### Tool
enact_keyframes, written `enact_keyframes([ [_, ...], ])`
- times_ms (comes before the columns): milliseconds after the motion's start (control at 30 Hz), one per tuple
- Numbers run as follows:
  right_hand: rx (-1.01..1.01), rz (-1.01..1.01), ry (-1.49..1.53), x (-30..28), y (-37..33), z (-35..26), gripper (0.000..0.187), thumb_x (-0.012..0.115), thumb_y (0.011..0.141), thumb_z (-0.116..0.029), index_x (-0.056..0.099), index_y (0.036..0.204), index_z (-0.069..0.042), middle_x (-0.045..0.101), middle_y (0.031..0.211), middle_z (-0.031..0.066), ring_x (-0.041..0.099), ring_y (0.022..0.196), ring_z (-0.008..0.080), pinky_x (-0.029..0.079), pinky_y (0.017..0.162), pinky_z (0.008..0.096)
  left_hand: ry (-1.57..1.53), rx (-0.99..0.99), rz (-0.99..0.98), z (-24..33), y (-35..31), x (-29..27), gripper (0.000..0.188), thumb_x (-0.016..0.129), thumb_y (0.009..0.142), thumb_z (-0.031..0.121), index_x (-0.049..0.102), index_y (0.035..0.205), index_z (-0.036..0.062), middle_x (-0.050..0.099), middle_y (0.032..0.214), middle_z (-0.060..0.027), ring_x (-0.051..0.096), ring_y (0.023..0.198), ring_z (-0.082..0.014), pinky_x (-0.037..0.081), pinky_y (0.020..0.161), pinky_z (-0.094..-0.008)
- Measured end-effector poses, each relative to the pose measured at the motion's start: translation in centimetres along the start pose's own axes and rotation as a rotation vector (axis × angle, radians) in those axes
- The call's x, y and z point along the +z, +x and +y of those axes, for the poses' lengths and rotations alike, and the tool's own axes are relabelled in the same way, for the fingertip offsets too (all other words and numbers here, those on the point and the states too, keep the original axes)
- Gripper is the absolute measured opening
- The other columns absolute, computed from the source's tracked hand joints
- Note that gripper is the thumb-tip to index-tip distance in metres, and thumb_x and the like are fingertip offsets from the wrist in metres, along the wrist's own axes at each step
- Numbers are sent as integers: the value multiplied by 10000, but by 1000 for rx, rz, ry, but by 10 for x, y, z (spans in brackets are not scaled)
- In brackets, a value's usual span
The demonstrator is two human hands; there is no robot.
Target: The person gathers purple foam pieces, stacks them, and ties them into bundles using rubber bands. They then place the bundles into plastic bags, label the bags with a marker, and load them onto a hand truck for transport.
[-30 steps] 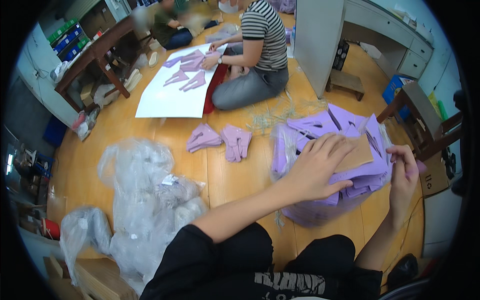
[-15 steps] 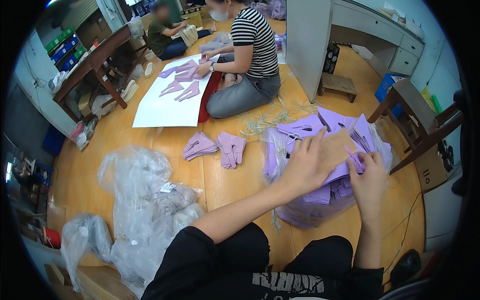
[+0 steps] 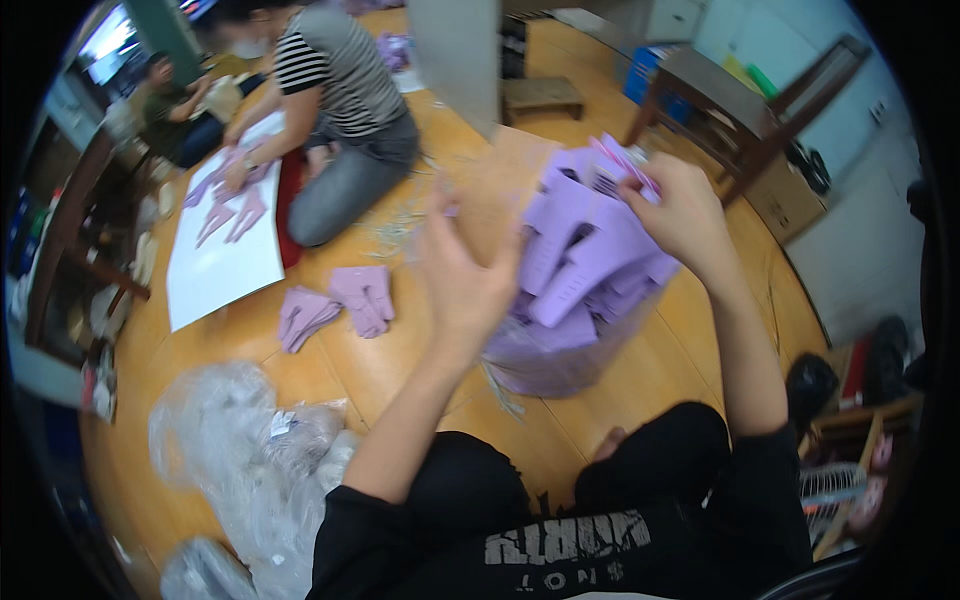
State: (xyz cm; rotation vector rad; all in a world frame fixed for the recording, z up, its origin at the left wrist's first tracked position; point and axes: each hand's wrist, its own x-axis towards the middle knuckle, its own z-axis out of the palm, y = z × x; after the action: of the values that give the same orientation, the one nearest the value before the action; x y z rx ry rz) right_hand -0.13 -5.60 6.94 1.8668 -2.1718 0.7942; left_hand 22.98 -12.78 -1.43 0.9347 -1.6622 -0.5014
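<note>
My left hand (image 3: 462, 275) grips a flat tan board (image 3: 505, 190) by its edge, thumb on the near face, tilted up beside the bag. Between the fingertips of my right hand (image 3: 682, 205) are thin pink-and-white strands (image 3: 632, 162), blurred, at the far right edge of the pile. Below both hands stands a clear plastic bag (image 3: 560, 365) filled with purple cut pieces (image 3: 590, 245). These flat pieces lie in overlapping bundles, some with slots. Whether the strands are tied round a bundle is hard to tell.
Two small stacks of mauve cut pieces (image 3: 362, 297) lie on the floor left of the bag. Crumpled clear plastic bags (image 3: 235, 440) sit near my left. A person (image 3: 350, 110) kneels by a white board (image 3: 225, 275) with mauve pieces. A wooden chair (image 3: 720, 95) stands at right.
The tan board has been lifted off the pile and tilted up in my left hand. My right hand has risen to the pile's far side with the strands. The view has turned right.
</note>
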Motion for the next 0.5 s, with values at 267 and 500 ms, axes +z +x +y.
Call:
enact_keyframes([
  [267,-528,-321,-118,15,33,-8,221,723,720,-60,787,918,-135,711,934,41,689,821,296,538,681,409,-30,-118,-154,-3,-4,3,895,791,873,307,309,1539,-47,560,1313,-252,530,1222,-407,404,1078,-483],
  [500,-799,-320,-177,14,45,11,126,696,703,-45,648,776,-136,652,829,11,664,695,263,508,591,405,-114,-109,-187,-9,-4,2,883,778,884,304,303,1542,-42,555,1329,-253,513,1229,-409,389,1085,-491],
])
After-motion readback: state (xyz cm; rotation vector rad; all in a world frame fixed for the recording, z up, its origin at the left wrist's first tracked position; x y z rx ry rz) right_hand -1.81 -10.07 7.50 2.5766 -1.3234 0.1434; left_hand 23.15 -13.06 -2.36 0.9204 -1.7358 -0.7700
